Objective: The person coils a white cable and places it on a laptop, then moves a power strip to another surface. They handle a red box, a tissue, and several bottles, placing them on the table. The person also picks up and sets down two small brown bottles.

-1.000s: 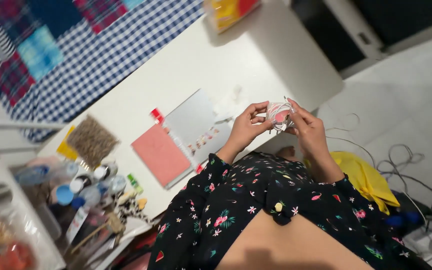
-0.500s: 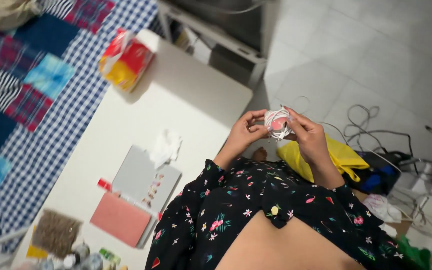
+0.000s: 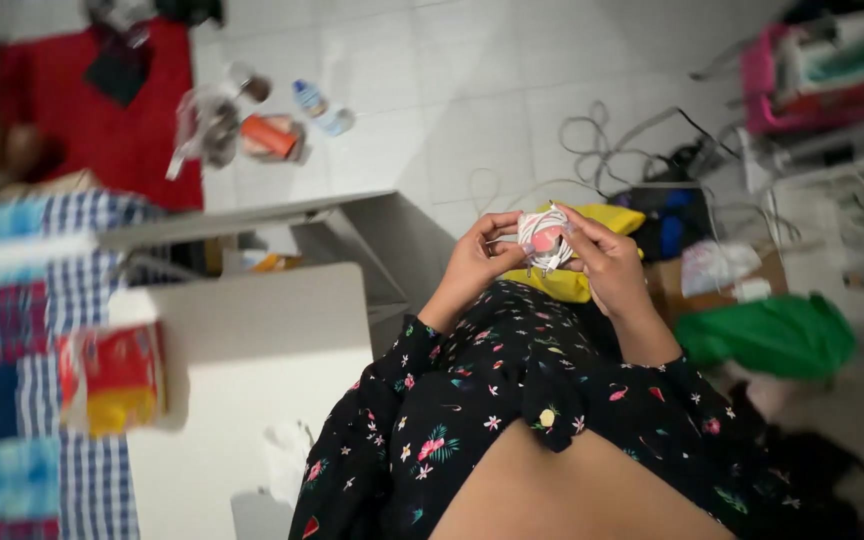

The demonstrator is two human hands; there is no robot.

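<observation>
I see both hands pinching a small bundle of white cord [image 3: 544,238]: left hand [image 3: 479,262] beside it, right hand [image 3: 607,262] opposite. A yellow bag [image 3: 602,222] lies just behind; the white desk [image 3: 252,330] sits well left.

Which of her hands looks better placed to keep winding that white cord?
Probably the right hand: its fingers lie over the white cord bundle, while the left hand pinches the bundle's edge, steadying it.
</observation>
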